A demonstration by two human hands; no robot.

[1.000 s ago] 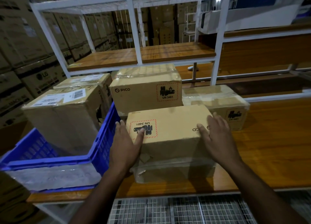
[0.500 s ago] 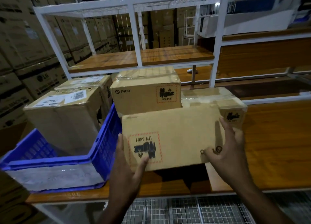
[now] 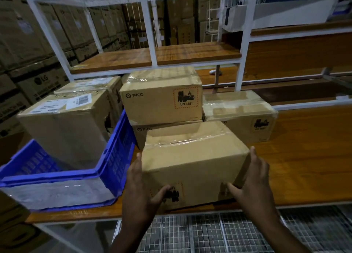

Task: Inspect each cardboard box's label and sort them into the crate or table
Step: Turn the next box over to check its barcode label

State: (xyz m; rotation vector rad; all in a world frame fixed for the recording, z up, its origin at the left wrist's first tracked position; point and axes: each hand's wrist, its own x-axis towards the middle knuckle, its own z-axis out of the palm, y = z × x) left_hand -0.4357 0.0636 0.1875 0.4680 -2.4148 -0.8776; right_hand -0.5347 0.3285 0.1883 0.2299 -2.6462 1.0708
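A taped cardboard box (image 3: 194, 163) is held at the near edge of the wooden table (image 3: 304, 157), its hazard label on the side facing me. My left hand (image 3: 142, 191) grips its left end, thumb over the label. My right hand (image 3: 251, 184) grips its right end, thumb on the front face. Behind it stand two stacked PICO boxes (image 3: 161, 100) and another box (image 3: 242, 115) to the right. A blue crate (image 3: 112, 157) on the left holds a box with white shipping labels (image 3: 62, 123), and a second labelled box (image 3: 91, 85) stands behind it.
A white metal shelf frame (image 3: 150, 28) with wooden boards rises behind the boxes. Stacked cartons fill the left background. A wire mesh shelf (image 3: 209, 231) lies below the table edge. The table's right part is bare wood.
The held box has been lifted and turned over in both hands: its label side swung from the top towards me, and the taped face now points up.
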